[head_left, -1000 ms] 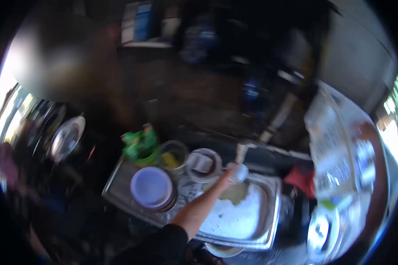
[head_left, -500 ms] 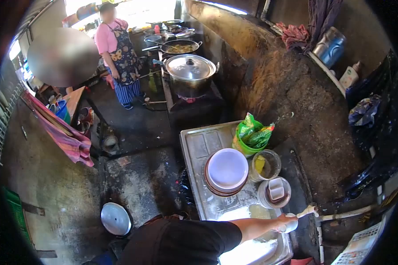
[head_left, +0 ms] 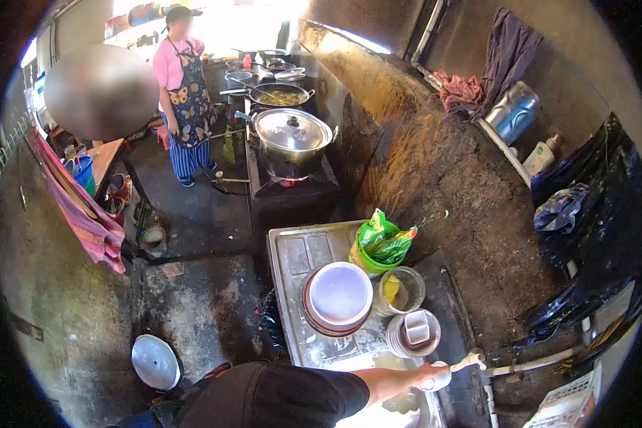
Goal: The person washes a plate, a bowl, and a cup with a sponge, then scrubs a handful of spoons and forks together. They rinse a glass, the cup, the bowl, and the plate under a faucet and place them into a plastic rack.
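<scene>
The sink [head_left: 401, 412] ran off the bottom edge
A black sleeve [head_left: 292, 392] hid part — the white item [head_left: 439, 379] in the left hand [head_left: 427, 373] was too small to name.

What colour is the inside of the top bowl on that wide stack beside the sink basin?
The top bowl is pale lavender inside, seen best in the head view.

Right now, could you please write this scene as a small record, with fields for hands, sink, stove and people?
Left hand: holds whitish cup close to tap
Right hand: not in view
On drainboard: lavender bowl topping a stack
On or beside drainboard: green bucket with green packets; clear tub with something yellow; pile of bowls with small white dish on top
Stove: large pot, lid on
People: person in apron, standing near stove; blurred area at far left, cannot tell
</scene>
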Demonstrator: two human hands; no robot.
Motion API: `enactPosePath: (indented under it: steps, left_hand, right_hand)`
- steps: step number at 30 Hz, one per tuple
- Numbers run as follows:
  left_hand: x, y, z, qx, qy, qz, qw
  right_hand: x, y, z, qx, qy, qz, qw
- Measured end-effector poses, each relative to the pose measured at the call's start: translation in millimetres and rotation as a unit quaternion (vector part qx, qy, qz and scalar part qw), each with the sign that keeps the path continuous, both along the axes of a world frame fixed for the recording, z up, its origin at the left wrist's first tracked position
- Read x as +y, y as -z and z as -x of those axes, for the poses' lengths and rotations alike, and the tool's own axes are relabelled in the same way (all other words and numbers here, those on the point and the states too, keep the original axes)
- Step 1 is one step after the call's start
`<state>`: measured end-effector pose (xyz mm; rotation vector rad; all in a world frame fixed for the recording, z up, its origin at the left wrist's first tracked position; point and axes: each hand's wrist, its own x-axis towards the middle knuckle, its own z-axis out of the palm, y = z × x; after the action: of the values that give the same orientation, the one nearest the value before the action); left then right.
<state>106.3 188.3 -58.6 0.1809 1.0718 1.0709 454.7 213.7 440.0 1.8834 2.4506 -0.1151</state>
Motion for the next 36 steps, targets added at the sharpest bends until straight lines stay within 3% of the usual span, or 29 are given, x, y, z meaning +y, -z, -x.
enactPosePath:
  steps: [2, 3, 5, 6, 7, 12, 14, 23, 31, 35, 36]
  left_hand:
    - [0, 4, -3, -0.017, 0.011, -0.036, 0.999]
    - [-3, -2, -1, -0.016, 0.012, -0.036, 0.999]
    - [-8, -15, -2, -0.026, -0.013, -0.001, 1.000]
    - [-8, -15, 1, -0.027, -0.014, 0.002, 1.000]
    - [-7, -15, 4, -0.032, 0.002, -0.014, 0.999]
    - [0, 4, -11, -0.063, 0.006, -0.015, 0.998]
    - [-25, -45, 13, -0.053, 0.010, -0.008, 0.999]
    - [-4, -8, -9, -0.134, 0.029, -0.035, 0.990]
    - [-21, -45, 0, -0.042, -0.005, 0.030, 0.999]
    - [-16, -32, 0, -0.061, -0.018, 0.034, 0.997]
    - [-10, -10, -6, -0.112, -0.039, -0.030, 0.992]
  right_hand:
    - [10, -1, -6, -0.009, -0.053, -0.007, 0.999]
    - [40, 6, -44, -0.076, -0.152, -0.070, 0.983]
    - [104, 20, -126, -0.216, -0.318, -0.259, 0.886]
    - [55, 0, -72, -0.047, -0.059, -0.079, 0.994]
    - [42, -1, -55, -0.038, -0.013, -0.068, 0.997]
    - [16, 0, -34, -0.045, 0.078, -0.053, 0.994]
    - [11, -1, -29, -0.045, 0.110, -0.051, 0.992]
    - [-3, 1, -25, -0.024, 0.264, -0.055, 0.963]
    - [-72, 27, 13, 0.103, 0.195, -0.211, 0.952]
    - [-121, 102, 56, 0.232, 0.163, -0.239, 0.929]
    - [-133, 134, 67, 0.270, 0.164, -0.229, 0.921]
